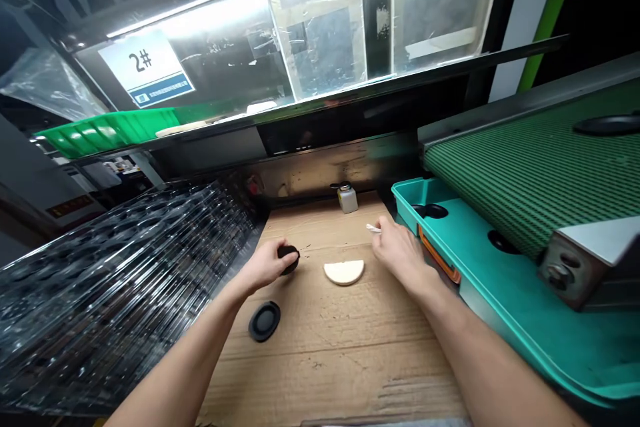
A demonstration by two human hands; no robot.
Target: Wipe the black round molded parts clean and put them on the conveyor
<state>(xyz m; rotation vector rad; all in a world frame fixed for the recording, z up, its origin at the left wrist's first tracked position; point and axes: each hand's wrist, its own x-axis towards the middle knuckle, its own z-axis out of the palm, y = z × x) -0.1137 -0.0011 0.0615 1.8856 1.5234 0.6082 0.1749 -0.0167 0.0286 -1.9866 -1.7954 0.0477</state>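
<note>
Left grip (267,261) holding black part (291,263), right grip (399,250) pinching white piece (373,229)

I'm holding the black part over the tabletop (345,333)'s left side, fingers closed on it, thumb lying across. On the right I'm pinching the thin white piece between fingertips, its tip sticking out. Between them a cream half-disc (344,273) is lying flat; a second black part (265,321) is resting nearer the camera. A small container (347,199) is standing at the far end, a teal bin (453,230) sitting alongside on the right.
</note>
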